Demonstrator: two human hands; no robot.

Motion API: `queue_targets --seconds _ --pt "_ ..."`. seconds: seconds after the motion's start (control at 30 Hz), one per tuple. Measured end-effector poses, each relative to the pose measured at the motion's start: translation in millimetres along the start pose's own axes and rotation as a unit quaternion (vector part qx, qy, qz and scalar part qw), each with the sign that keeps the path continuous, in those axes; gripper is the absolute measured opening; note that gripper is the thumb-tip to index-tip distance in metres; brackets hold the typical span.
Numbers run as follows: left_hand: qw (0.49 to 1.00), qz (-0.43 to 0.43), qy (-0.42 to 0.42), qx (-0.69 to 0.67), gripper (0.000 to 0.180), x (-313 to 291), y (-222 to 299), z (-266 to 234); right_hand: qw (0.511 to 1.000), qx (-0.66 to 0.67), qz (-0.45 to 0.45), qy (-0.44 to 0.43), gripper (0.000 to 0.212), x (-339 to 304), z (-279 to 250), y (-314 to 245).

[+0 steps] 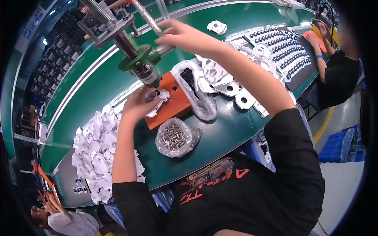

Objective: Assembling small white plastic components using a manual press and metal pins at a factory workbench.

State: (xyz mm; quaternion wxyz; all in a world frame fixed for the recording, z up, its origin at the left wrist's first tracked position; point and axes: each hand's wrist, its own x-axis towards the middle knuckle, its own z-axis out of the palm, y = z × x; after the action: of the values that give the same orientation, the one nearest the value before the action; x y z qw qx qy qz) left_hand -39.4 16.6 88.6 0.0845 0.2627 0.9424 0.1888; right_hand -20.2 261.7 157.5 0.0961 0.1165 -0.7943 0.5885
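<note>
Under the green press (pixel 138 61): white part (pixel 164 94), thin-walled

On the left edge of the orange block (pixel 178 98), well in from the counter's (pixel 232 131) near edge. Left grip (pixel 136 105) half-curled, has hold of the part from its left side. Right grip (pixel 179 36) at the lower end of the wrapped lever (pixel 146 16); cannot tell how tightly closed. Part looks moulded plastic: probably light, stiff, slightly slick, thin edges perhaps brittle. Best held by the outer rim, clear of the press.
</note>
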Motion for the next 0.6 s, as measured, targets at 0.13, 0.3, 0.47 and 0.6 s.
queue_targets --seconds 0.13,0.3,0.47,0.6 --pt "0.996 -0.012 0.050 0.069 0.049 6 -38 -17 0.956 -0.288 -0.048 0.019 0.048 -56 -29 45" --pt "0.963 -0.032 0.266 0.031 0.055 35 -137 -18 0.796 -0.603 -0.045 -0.035 0.057 -105 -37 106" --pt "0.970 -0.071 0.222 -0.064 0.060 -3 -150 -33 0.773 -0.630 -0.020 -0.066 0.073 -99 -38 115" --pt "0.993 -0.098 0.024 0.067 0.064 -64 -124 -36 0.755 -0.651 -0.007 -0.079 0.075 -98 -41 117"
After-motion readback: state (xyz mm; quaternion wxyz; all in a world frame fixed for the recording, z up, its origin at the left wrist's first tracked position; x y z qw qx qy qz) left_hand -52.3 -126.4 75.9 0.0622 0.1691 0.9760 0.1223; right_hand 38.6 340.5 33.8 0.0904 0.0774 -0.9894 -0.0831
